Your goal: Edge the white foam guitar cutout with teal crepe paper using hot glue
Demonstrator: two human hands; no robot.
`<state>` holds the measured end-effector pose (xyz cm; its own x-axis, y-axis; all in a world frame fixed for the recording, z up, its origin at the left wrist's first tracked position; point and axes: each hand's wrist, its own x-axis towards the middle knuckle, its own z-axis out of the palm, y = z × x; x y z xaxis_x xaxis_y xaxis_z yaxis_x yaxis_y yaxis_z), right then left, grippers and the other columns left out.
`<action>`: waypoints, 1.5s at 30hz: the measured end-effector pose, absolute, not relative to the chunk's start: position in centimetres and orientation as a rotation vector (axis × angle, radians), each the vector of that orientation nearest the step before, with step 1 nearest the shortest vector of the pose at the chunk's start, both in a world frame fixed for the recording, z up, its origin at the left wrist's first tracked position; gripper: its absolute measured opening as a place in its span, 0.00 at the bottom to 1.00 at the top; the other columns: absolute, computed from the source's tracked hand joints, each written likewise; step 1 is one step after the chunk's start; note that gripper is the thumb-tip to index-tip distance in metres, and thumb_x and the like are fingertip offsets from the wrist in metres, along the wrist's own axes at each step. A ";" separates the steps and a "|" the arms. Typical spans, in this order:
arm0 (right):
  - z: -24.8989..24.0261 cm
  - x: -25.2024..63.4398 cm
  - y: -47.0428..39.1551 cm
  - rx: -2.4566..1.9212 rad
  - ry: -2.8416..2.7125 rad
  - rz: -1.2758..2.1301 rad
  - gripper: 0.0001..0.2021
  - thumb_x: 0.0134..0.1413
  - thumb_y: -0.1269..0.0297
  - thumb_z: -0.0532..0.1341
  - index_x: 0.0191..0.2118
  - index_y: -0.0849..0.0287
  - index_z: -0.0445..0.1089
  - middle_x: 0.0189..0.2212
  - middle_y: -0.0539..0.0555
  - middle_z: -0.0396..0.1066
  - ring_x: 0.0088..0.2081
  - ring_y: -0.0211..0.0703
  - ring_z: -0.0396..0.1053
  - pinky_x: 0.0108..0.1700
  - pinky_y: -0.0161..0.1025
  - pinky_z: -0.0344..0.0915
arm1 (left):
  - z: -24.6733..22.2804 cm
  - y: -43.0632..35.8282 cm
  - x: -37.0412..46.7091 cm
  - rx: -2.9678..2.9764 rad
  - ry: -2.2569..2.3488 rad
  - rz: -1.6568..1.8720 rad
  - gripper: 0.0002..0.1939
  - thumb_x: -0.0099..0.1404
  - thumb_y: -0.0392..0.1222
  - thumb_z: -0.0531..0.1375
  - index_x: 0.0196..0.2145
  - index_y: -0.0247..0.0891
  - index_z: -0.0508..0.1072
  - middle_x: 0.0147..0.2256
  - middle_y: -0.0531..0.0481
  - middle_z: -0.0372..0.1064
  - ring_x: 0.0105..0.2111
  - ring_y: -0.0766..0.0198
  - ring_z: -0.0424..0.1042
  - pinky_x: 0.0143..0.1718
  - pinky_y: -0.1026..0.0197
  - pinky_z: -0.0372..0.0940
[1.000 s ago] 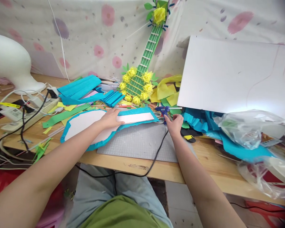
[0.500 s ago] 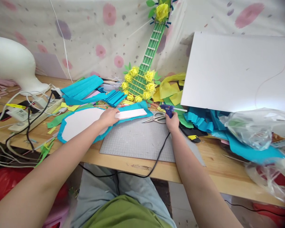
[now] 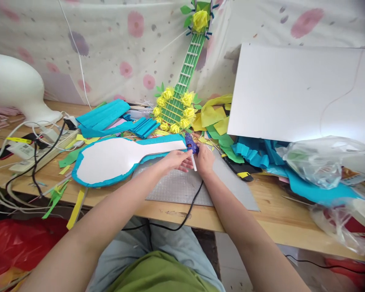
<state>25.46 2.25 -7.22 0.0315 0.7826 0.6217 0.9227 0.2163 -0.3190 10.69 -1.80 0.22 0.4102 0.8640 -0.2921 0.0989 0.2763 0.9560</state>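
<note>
My right hand (image 3: 205, 159) is wrapped round a blue glue gun (image 3: 192, 144) over the right end of the guitar-shaped cutout's neck. A translucent glue stick (image 3: 194, 163) sticks out of the gun's back, towards me. Beside it is my left hand (image 3: 180, 159), fingers stretched out and slightly apart, thumb close to the stick; whether they touch, I cannot tell. The white guitar-shaped cutout (image 3: 109, 161) lies flat to the left, with blue crepe paper (image 3: 105, 184) folded round its body edge. Along its neck the blue paper spreads out beyond the white strip.
A grey cutting mat (image 3: 170, 190) lies under my hands, crossed by the gun's black cord (image 3: 192, 202). Behind stands a green paper guitar (image 3: 184, 77) with yellow flowers. A white board (image 3: 292, 93) leans at right; a power strip (image 3: 45, 150) with cables sits at left.
My left hand has left the cutout's neck and moved right to the glue gun. My right hand has brought the gun left, its stick now pointing towards me. The scissors are now hidden.
</note>
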 end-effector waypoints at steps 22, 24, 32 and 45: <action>-4.3 18.8 0.0 -1.038 -1.648 1.446 0.17 0.42 0.49 0.62 0.29 0.60 0.65 0.24 0.50 0.70 0.17 0.29 0.56 0.19 0.31 0.55 | -2.8 2.1 -10.4 2.445 1.840 0.321 0.26 0.64 0.51 0.45 0.55 0.40 0.63 0.59 0.49 0.56 0.60 0.59 0.51 0.60 0.55 0.45; -4.3 17.9 -0.2 -1.097 -1.703 1.444 0.17 0.43 0.48 0.62 0.26 0.60 0.66 0.20 0.49 0.68 0.16 0.29 0.55 0.19 0.31 0.55 | -4.0 1.9 -10.7 2.460 1.869 0.246 0.28 0.65 0.53 0.43 0.59 0.40 0.58 0.62 0.49 0.49 0.62 0.59 0.44 0.62 0.51 0.40; -5.4 17.1 -1.1 -1.200 -1.714 1.409 0.20 0.43 0.45 0.60 0.23 0.60 0.65 0.14 0.46 0.63 0.15 0.30 0.55 0.18 0.31 0.53 | -4.3 1.4 -10.1 2.426 1.934 0.254 0.27 0.67 0.52 0.41 0.59 0.40 0.57 0.62 0.47 0.47 0.63 0.59 0.44 0.62 0.51 0.39; -6.6 17.2 -0.9 -1.257 -1.670 1.323 0.23 0.45 0.41 0.58 0.21 0.61 0.67 0.09 0.46 0.58 0.13 0.31 0.55 0.19 0.32 0.54 | -3.7 0.6 -9.5 2.405 1.924 0.324 0.25 0.67 0.48 0.42 0.58 0.40 0.59 0.61 0.50 0.50 0.62 0.62 0.45 0.62 0.52 0.41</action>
<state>17.18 -0.86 -6.59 -0.3237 0.9438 -0.0671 0.2813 0.0283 -0.9592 -9.50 0.56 -3.71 0.2068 0.9691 0.1346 0.9597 -0.2277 0.1648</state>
